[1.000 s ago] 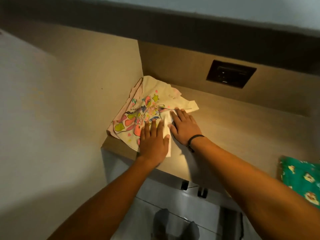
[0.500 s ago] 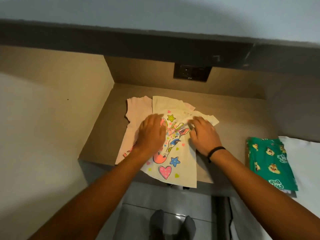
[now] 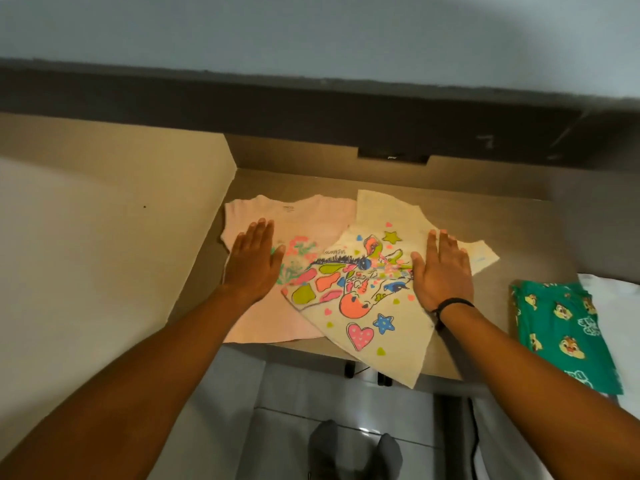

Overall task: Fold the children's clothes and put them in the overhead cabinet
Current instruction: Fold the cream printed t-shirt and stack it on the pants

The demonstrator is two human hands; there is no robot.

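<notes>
Left hand (image 3: 254, 263) flat on pink shirt (image 3: 277, 317), right hand (image 3: 441, 271) on cream shirt (image 3: 377, 306)

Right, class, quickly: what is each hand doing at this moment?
Left hand: open, flat on the pink shirt.
Right hand: open, flat on the cream giraffe shirt.

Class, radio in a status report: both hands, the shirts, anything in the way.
Left hand flat on pink shirt. Right hand flat on cream giraffe shirt, which overlaps the pink one and overhangs the counter edge. Both unfolded; nothing blocking.
</notes>
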